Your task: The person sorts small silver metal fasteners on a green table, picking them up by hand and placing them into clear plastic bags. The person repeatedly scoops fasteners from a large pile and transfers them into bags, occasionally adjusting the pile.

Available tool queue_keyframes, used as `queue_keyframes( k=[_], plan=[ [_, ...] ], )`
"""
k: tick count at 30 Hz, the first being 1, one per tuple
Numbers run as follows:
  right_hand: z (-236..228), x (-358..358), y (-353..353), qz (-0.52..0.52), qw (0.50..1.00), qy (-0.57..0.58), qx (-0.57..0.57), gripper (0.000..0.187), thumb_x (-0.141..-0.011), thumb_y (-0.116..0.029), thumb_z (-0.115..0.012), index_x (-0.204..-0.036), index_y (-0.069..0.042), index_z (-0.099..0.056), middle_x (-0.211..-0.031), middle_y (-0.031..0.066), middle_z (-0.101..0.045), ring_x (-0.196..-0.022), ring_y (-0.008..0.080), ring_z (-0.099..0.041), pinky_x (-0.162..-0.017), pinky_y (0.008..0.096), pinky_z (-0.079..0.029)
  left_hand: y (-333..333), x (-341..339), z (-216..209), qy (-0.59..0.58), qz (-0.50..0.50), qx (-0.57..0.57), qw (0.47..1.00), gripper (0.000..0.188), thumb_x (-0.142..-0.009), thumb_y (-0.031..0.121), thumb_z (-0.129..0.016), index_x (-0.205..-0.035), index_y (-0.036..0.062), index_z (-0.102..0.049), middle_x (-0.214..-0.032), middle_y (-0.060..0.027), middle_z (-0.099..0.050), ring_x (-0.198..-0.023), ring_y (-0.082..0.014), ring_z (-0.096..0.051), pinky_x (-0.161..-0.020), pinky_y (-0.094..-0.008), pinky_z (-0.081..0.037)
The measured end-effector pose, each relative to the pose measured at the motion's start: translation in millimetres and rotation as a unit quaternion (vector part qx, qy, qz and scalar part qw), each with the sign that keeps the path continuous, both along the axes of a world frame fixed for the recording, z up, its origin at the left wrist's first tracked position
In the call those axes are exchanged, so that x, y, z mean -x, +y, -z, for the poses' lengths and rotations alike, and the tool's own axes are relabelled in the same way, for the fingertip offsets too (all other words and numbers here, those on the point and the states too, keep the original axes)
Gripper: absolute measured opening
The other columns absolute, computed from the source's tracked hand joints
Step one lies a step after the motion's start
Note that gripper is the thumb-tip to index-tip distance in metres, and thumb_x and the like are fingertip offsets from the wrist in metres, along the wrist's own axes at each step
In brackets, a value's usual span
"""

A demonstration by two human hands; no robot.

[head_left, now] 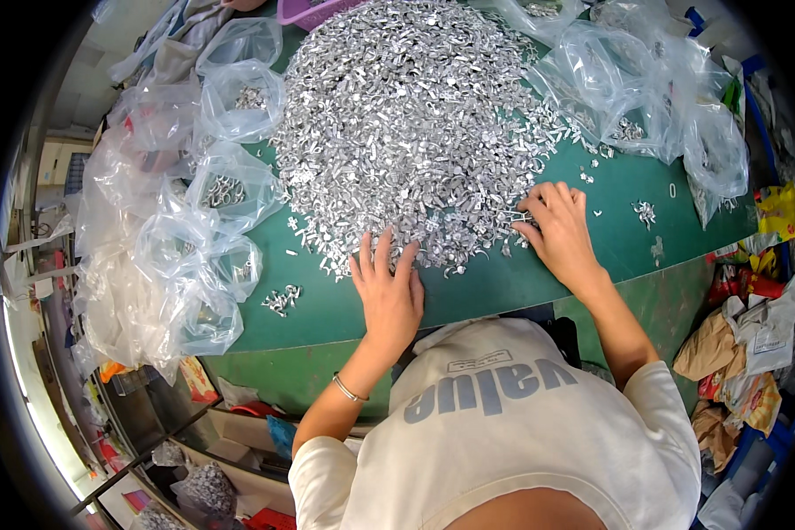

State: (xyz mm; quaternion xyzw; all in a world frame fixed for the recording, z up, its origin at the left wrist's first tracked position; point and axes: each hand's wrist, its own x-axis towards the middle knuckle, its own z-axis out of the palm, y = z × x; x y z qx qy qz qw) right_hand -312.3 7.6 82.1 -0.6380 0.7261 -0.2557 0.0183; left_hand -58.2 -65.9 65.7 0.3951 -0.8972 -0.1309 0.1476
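A large heap of small silvery metal parts [406, 115] covers the middle of the green table [327, 322]. My left hand [389, 296] lies at the heap's near edge, fingers spread and fingertips touching the loose parts. It holds nothing that I can see. At the heap's right near edge, the thumb and forefinger of my right hand [561, 231] are closed on a small silvery metal part [518, 216]. Its exact kind is too small to make out. A little pile of similar parts [282, 300] sits left of my left hand, and another small cluster [644, 214] lies to the far right.
Clear plastic bags [230, 190], some with metal parts inside, crowd the table's left side. More plastic bags [609, 79] stand at the back right. A purple basket [314, 12] is behind the heap. Crumpled wrappers and brown paper [715, 344] hang beyond the right edge.
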Motion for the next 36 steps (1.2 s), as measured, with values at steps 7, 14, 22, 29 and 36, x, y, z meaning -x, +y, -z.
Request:
queue_keyframes(
  k=[7, 14, 22, 29, 36],
  plan=[
    [-1, 6, 1, 0.007, 0.998, -0.063, 0.019, 0.013, -0.076, -0.006, -0.071, -0.082, -0.005, -0.059, -0.077, 0.0075, -0.058, -0.078, 0.0261, -0.052, -0.078, 0.0377, -0.036, 3, -8, 4, 0.053, -0.022, -0.026, 0.998, 0.036, -0.086, 0.003, -0.056, -0.121, 0.0050, -0.054, -0.142, -0.0200, -0.035, -0.134, -0.0460, -0.027, -0.109, -0.0610, -0.020],
    [-4, 22, 6, 0.064, 0.957, -0.283, -0.009, 0.025, -0.082, 0.004, -0.064, -0.107, 0.001, -0.061, -0.077, 0.0098, -0.059, -0.067, 0.0203, -0.055, -0.063, 0.0319, -0.046, 5, -8, 2, 0.070, -0.020, -0.026, 0.997, 0.037, -0.084, 0.000, -0.058, -0.120, 0.0041, -0.053, -0.141, -0.0218, -0.035, -0.134, -0.0463, -0.028, -0.109, -0.0605, -0.020],
    [-6, 40, 7, 0.038, 0.878, -0.472, -0.072, 0.022, -0.093, -0.005, -0.054, -0.113, -0.002, -0.063, -0.079, 0.0023, -0.055, -0.073, 0.0115, -0.049, -0.070, 0.0245, -0.042, 4, -4, 1, 0.091, -0.030, -0.022, 0.995, 0.037, -0.082, -0.002, -0.061, -0.117, 0.0061, -0.057, -0.141, -0.0208, -0.037, -0.135, -0.0450, -0.029, -0.111, -0.0580, -0.020],
    [-2, 48, 9, 0.072, 0.777, -0.622, -0.057, 0.021, -0.090, -0.009, -0.062, -0.109, -0.003, -0.064, -0.077, 0.0006, -0.055, -0.070, 0.0117, -0.051, -0.066, 0.0269, -0.044, 4, -2, 0, 0.108, -0.027, -0.023, 0.994, 0.035, -0.081, -0.002, -0.062, -0.115, 0.0057, -0.058, -0.141, -0.0206, -0.037, -0.136, -0.0453, -0.029, -0.111, -0.0581, -0.020],
    [3, 33, -1, 0.047, 0.974, -0.204, -0.081, 0.028, -0.077, -0.005, -0.073, -0.102, 0.001, -0.062, -0.076, 0.0110, -0.056, -0.063, 0.0222, -0.053, -0.060, 0.0346, -0.044, 4, 2, -5, 0.109, -0.019, -0.027, 0.993, 0.034, -0.081, -0.003, -0.061, -0.114, 0.0051, -0.059, -0.141, -0.0205, -0.037, -0.135, -0.0460, -0.029, -0.111, -0.0580, -0.020]
  ],
)
